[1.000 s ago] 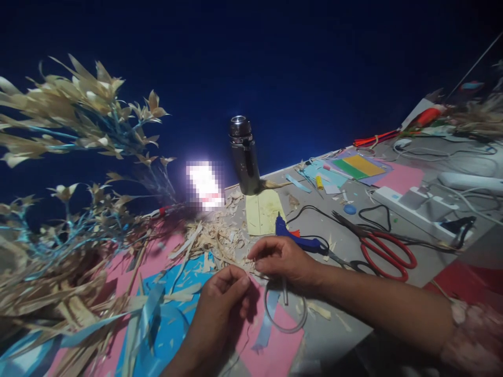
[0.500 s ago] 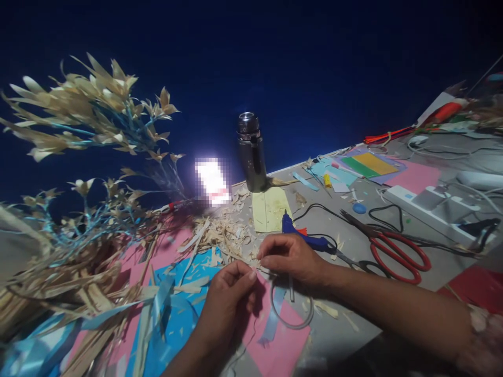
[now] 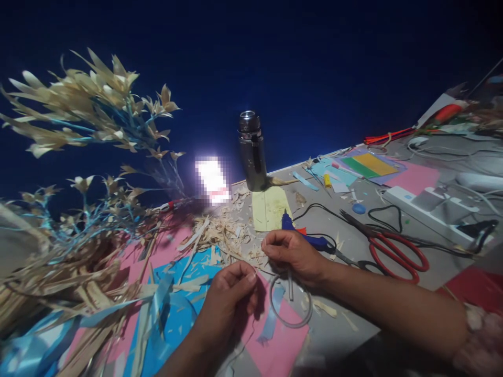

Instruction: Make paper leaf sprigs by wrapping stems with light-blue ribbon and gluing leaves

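Low in the centre, my left hand (image 3: pixel 233 290) is closed, thumb pressed against the curled forefinger; whatever is in the pinch is too small to make out. Just right of it and slightly higher, my right hand (image 3: pixel 293 254) also pinches with its fingertips, their contents hidden. A grey wire-like ring (image 3: pixel 275 313) lies below my right hand, over a pale blue ribbon (image 3: pixel 272 323) and pink paper (image 3: pixel 285 351). Beneath my left hand runs a thin dark thread (image 3: pixel 251 335). Right behind my right hand rests a blue glue gun (image 3: pixel 288 222).
Red-handled scissors (image 3: pixel 412 251) and a white power strip (image 3: pixel 424 212) lie to the right. A dark flask (image 3: pixel 253 162) stands at the back beside yellow paper (image 3: pixel 267 209). Dried-husk flowers (image 3: pixel 106 104) rise at left above shavings (image 3: pixel 223 235) and blue paper (image 3: pixel 176 309).
My hands have drawn slightly apart: the right one shifted a little up and to the right. Both stay pinched, and the things on the table keep their places.
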